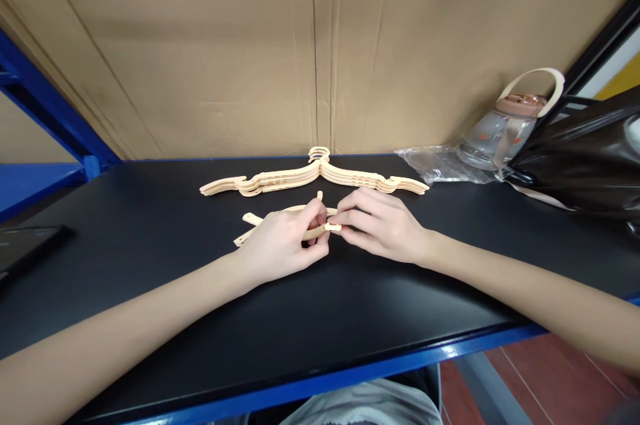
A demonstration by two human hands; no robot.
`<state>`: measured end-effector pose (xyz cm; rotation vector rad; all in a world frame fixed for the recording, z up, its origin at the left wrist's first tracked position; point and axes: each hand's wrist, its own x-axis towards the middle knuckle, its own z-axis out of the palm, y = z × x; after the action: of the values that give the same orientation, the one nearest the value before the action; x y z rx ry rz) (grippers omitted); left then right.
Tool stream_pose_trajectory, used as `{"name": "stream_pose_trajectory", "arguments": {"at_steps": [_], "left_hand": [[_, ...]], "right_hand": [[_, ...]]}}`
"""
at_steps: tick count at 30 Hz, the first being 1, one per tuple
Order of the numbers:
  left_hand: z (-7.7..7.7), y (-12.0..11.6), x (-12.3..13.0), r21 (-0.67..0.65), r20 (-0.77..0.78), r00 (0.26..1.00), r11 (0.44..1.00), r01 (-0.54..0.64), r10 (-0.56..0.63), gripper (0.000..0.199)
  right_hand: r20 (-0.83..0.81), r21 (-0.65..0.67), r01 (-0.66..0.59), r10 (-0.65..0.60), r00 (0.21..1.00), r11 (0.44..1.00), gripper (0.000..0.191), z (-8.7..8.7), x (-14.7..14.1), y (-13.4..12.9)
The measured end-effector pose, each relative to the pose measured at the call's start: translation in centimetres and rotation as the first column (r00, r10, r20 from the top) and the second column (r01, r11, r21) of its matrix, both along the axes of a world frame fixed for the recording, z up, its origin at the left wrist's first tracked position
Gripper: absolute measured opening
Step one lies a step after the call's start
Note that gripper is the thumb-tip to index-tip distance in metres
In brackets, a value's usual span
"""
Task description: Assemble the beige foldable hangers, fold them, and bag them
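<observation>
Low over the black tabletop [320, 318], my left hand [285, 241] pinches a cream plastic hanger piece [314, 233] between thumb and fingers. Its slim ends stick out to the left behind that hand, and a short tip rises above the fingers. My right hand [383, 225] meets it from the other side, fingertips closed on the same piece beside a small pale end part [333, 227]. Fingers cover much of the joint, so how the parts fit there is hidden. Just behind both hands lies a stack of several cream hangers [287, 177], hooks toward the back.
Brown cardboard [200, 45] stands along the back edge. At the back right are a clear plastic bag [435, 163], a handled water bottle [505, 128] and a black bag [590, 151]. A dark flat object [30, 245] lies at the left edge. Blue metal [320, 381] edges the table.
</observation>
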<state>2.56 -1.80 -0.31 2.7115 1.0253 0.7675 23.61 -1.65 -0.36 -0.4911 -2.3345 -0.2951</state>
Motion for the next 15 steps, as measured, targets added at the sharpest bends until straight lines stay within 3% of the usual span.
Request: {"name": "stream_pose_trajectory", "arguments": {"at_steps": [5, 12, 15], "left_hand": [[-0.09, 0.05, -0.06, -0.007, -0.013, 1.000, 1.000, 0.013, -0.013, 0.008], [-0.41, 0.34, -0.21, 0.055, -0.015, 0.998, 0.996, 0.068, -0.067, 0.003], [-0.37, 0.46, -0.16, 0.011, 0.003, 0.996, 0.996, 0.092, -0.092, 0.004]], "right_hand": [[0.169, 0.089, 0.039, -0.053, 0.984, 0.995, 0.023, 0.17, -0.28, -0.04], [0.131, -0.097, 0.088, -0.075, 0.989, 0.991, 0.017, -0.47, -0.10, -0.02], [0.121, -0.133, 0.095, -0.079, 0.989, 0.986, 0.020, -0.69, -0.11, -0.12]]}}
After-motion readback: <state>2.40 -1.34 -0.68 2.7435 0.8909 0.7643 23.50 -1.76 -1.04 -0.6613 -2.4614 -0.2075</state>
